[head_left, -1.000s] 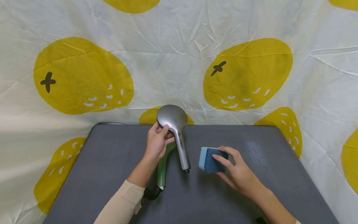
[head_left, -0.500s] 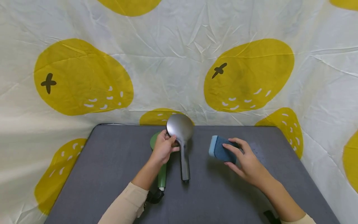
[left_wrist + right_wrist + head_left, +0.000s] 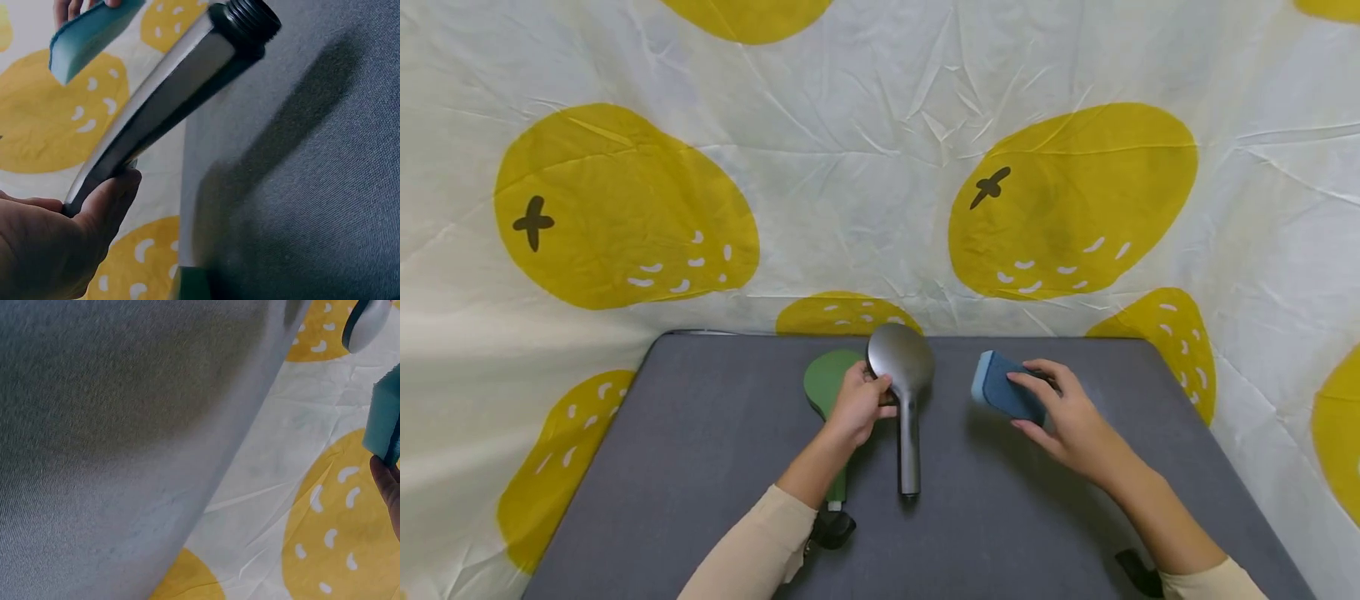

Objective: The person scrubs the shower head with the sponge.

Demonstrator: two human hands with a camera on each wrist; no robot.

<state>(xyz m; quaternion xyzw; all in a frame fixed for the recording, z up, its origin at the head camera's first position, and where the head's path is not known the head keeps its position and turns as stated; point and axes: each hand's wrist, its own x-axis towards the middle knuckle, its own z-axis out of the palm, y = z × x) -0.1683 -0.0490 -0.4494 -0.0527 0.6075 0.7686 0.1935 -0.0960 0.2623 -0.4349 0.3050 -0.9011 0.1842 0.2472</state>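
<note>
My left hand [image 3: 859, 404] grips a silver shower head [image 3: 910, 442] at the rim and neck, its round back facing up and its handle pointing toward me. In the left wrist view the handle's black threaded end [image 3: 253, 25] is raised above its shadow. Right of it, my right hand [image 3: 1078, 425] pinches a two-tone blue sponge [image 3: 1011, 387] between thumb and fingers, held in the air apart from the shower head. A green shower head [image 3: 829, 373] with a white tip lies on the table, partly hidden behind my left hand and forearm.
The grey table [image 3: 722, 467] spans the space under both hands. Behind it hangs a white curtain [image 3: 850, 208] with large yellow fruit prints. Black wrist devices sit under the left [image 3: 833, 529] and right forearms.
The silver shower head has moved right and toward me, its handle turning more upright in view. My right hand has carried the sponge right and slightly away. More of the green shower head shows.
</note>
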